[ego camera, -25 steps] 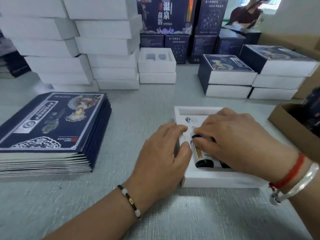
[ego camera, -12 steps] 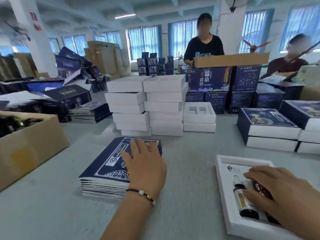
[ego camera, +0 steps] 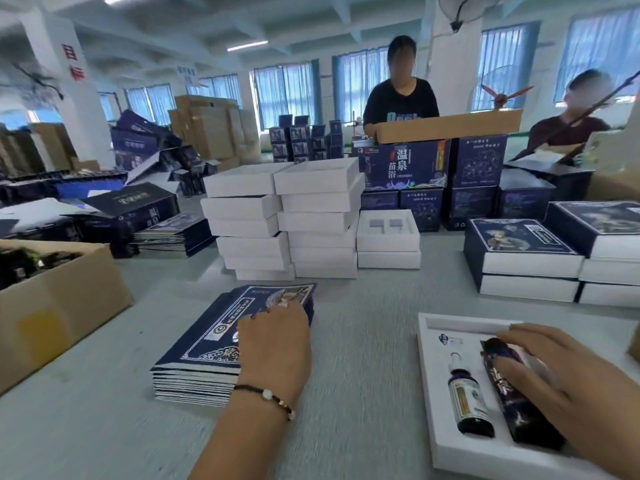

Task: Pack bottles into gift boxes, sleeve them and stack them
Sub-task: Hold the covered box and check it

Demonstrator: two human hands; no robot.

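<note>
- Step in hand, judged: tray is loaded, sleeving comes next. The white gift box tray lies on the grey table front right, open top, no sleeve on it.
- In the tray: a small dark dropper bottle in the left slot, a long dark printed bottle in the slot just beside it, both lying flat.
- Right hand: fingers fairly straight and relaxed, laid over the long bottle and the tray's right side, pressing or steadying. No curl round anything that I can see; thumb side rests on the bottle.
- Left hand: reaches to the stack of flat blue sleeves front left. Palm down on the top sleeve, fingertips at its far edge. Slightly bent, blurry; cannot tell if it pinches the top sheet or only rests on it.
- Next move calls for, judged: peel off only the top sleeve, pop it open into a tube, slide the tray in while the right hand keeps the bottles seated.
- Risk, judged: two sleeves lifting together; bottles rolling out of their slots if the tray tilts.
- Finished sleeved boxes stacked far right; that looks like the drop spot.
- Empty white trays piled at centre back.
</note>
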